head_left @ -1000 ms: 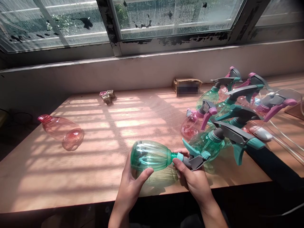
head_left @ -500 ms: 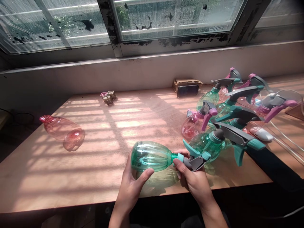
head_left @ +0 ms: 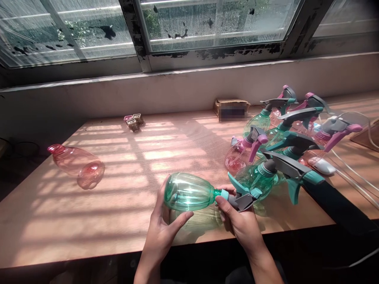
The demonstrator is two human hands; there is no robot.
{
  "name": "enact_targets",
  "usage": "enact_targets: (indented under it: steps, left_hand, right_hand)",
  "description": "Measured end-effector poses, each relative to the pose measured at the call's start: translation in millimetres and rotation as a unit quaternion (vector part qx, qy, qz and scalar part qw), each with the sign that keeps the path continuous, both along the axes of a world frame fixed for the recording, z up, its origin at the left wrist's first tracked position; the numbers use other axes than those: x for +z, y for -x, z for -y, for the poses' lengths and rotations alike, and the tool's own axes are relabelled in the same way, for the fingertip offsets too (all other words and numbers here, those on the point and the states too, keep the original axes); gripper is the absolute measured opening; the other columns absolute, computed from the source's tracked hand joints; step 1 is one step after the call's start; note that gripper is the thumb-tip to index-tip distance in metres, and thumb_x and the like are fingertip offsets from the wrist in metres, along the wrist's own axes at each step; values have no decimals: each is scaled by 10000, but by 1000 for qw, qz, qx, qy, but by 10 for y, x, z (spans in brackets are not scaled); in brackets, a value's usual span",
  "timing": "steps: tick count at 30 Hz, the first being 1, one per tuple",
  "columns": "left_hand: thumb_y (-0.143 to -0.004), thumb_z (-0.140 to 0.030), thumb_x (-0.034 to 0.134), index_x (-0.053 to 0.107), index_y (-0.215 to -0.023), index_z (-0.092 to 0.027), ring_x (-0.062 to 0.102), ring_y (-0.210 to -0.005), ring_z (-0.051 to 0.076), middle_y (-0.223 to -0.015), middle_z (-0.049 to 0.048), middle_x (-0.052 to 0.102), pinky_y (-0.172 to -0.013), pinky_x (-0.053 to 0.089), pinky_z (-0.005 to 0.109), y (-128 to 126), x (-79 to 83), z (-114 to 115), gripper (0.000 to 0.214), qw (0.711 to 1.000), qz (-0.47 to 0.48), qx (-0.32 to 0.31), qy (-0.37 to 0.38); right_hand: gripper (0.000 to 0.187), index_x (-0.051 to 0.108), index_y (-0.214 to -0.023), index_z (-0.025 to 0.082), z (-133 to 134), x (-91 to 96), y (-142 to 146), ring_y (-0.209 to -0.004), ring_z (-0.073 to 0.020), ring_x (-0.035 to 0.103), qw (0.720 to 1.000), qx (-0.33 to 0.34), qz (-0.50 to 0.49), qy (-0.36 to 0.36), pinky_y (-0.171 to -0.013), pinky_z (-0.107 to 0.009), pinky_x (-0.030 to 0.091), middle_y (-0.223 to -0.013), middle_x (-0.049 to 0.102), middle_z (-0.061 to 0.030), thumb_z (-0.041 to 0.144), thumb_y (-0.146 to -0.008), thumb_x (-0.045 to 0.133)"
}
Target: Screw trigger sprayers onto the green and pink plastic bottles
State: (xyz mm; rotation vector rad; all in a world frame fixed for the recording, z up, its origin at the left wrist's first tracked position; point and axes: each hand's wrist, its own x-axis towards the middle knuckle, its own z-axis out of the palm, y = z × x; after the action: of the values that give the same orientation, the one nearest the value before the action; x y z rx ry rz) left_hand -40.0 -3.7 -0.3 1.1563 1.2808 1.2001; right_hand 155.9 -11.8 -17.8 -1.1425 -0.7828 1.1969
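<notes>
While the right hand [head_left: 241, 224] pinches the turquoise collar [head_left: 225, 194] between thumb and fingers, the left hand [head_left: 162, 221] cups the base end of a green bottle [head_left: 189, 192]. Bottle lies on its side in the air, above the front edge of the table [head_left: 112, 217], its grey-and-turquoise spray head [head_left: 245, 200] pointing toward the table's right. Left thumb runs along the lower side; fingers pass behind the base. Whether that hand truly grips or only cradles, cannot tell.

Weak points, as I judge them: smooth rounded plastic in a loose palm could spin or slide – the collar hold would then carry everything, and a drop this near the table's front edge could go to the floor. Seating of collar on neck is partly covered by fingers; if askew, it could bind or leak.

Second risk at the table's right: upright green spray bottle [head_left: 260, 180] close behind the spray head, pink spray bottle [head_left: 238, 159] farther back. A swing of the held trigger could knock either – contact not clear from here. On the table's left side, a headless pink bottle [head_left: 77, 161] lies on its flank; a nudge might roll it off.
</notes>
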Motion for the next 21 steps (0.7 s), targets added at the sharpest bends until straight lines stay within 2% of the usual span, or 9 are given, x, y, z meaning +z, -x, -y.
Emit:
enact_targets:
  steps: [3, 7, 12, 14, 17, 19, 21]
  left_hand:
    - [-780, -363, 880, 490, -1542, -414, 495, -1487, 343, -1491, 15, 643, -1265, 359, 530, -60, 62, 6, 857, 1000, 30, 4, 6]
    - [-767, -371, 886, 514, -1519, -399, 486, -1492, 339, -1527, 23, 613, -1276, 341, 506, -113, 113, 36, 838, 999, 34, 8, -1]
    - [-709, -468, 920, 398, -1593, -383, 355, -1567, 360, -1678, 46, 437, -1291, 308, 497, -54, 59, 67, 1030, 999, 32, -1, -17]
    - [-689, -536, 916, 386, -1600, -358, 378, -1550, 379, -1671, 67, 443, -1278, 334, 487, -28, 41, 61, 1070, 999, 34, 22, -12]
    - [-724, -552, 885, 488, -1539, -341, 437, -1512, 382, -1597, 65, 537, -1235, 403, 462, -26, 57, 38, 930, 999, 10, 51, -4]
    - [-780, -532, 847, 555, -1491, -338, 462, -1499, 370, -1556, 51, 581, -1221, 424, 453, -49, 90, 27, 793, 999, -8, 48, -5]
    - [-810, -506, 826, 563, -1494, -345, 443, -1517, 360, -1589, 38, 550, -1238, 402, 457, -78, 124, 25, 750, 999, -20, 46, -18]
  right_hand:
    - [397, 702, -1013, 208, -2, -22, 6, -441, -116, 483, 1000, -13, 3, -3, -410, -226, 375, -557, 579, 68, 510, -820, 873]
    - [368, 690, -1015, 221, 4, -44, 12, -464, -111, 512, 1000, -21, -1, -10, -455, -224, 421, -593, 609, 63, 472, -824, 878]
    - [397, 683, -1067, 226, 9, -64, -4, -415, -107, 447, 1000, 8, -8, 16, -382, -215, 330, -534, 548, 87, 480, -828, 874]
    - [414, 699, -1078, 230, -1, -86, -19, -462, -130, 516, 1000, 7, 17, 8, -428, -237, 415, -598, 613, 58, 470, -801, 891]
    - [406, 727, -1072, 232, -13, -110, -33, -609, -175, 628, 998, 3, 58, -23, -569, -284, 532, -778, 716, -7, 453, -780, 902]
    - [399, 719, -1068, 232, -9, -105, -27, -540, -152, 573, 999, 11, 41, -10, -499, -264, 483, -715, 680, 14, 463, -794, 895]
    - [408, 700, -1054, 229, 3, -89, -11, -465, -122, 487, 1000, 5, 13, 14, -420, -235, 390, -616, 612, 52, 471, -794, 901]
